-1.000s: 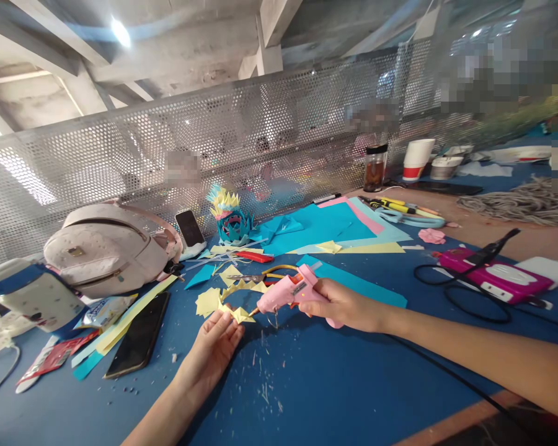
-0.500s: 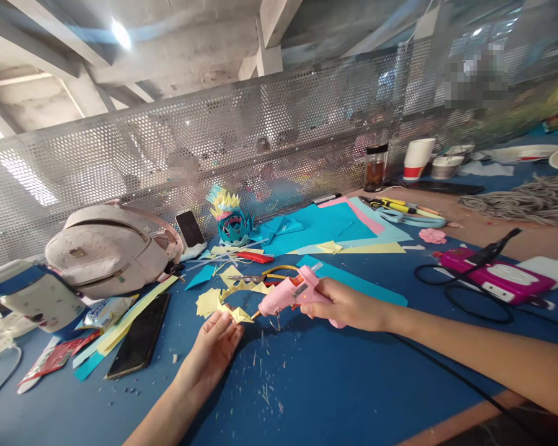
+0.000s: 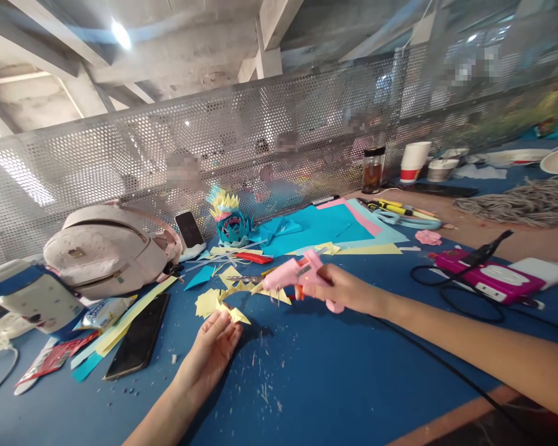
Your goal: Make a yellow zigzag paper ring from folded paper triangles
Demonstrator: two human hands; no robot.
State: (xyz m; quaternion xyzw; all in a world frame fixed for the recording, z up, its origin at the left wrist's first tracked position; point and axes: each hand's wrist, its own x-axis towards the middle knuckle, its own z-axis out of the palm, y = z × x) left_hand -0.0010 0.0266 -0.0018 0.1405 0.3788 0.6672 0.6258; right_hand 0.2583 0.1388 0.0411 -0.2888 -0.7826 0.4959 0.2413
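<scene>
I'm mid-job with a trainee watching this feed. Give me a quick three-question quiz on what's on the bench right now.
1. Which hand holds the pink glue gun? A: left hand. B: right hand. C: neither.
2. True or false: the glue gun's nozzle touches the black phone.
3. Fill in: the left hand's fingers hold a ___ spiky paper strip.

Key: 1: B. 2: false; the phone lies apart, on the left. 3: yellow.
</scene>
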